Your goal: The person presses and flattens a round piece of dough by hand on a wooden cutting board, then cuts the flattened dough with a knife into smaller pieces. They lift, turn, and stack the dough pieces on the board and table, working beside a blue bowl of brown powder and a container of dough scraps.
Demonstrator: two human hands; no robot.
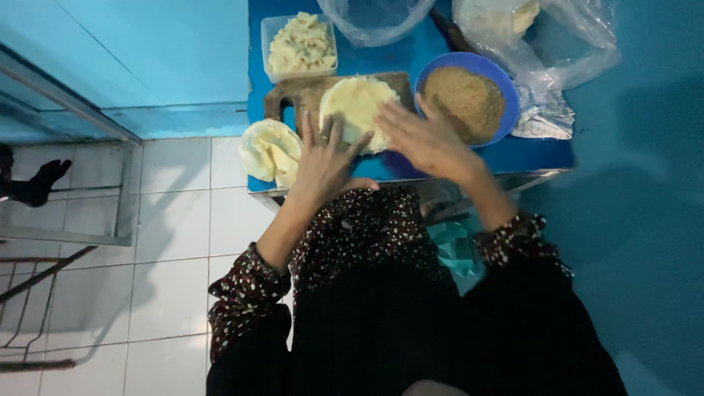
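A pale round thin wrapper (357,107) lies flat on a wooden cutting board (301,94) on a small blue table (528,152). My left hand (325,160) rests with fingers spread on the wrapper's near left edge. Just right of it, my right hand (424,138) hovers open over the wrapper's right edge, slightly blurred. Neither hand holds anything. A stack of more pale wrappers (271,150) sits at the table's left front corner, beside my left hand.
A clear square tub of mashed pale filling (301,45) stands at the back left. A blue bowl of brown crumbs (466,103) sits right of the board. Clear plastic bags (543,37) and a checked cloth (544,116) lie behind. White floor tiles (176,227) spread to the left.
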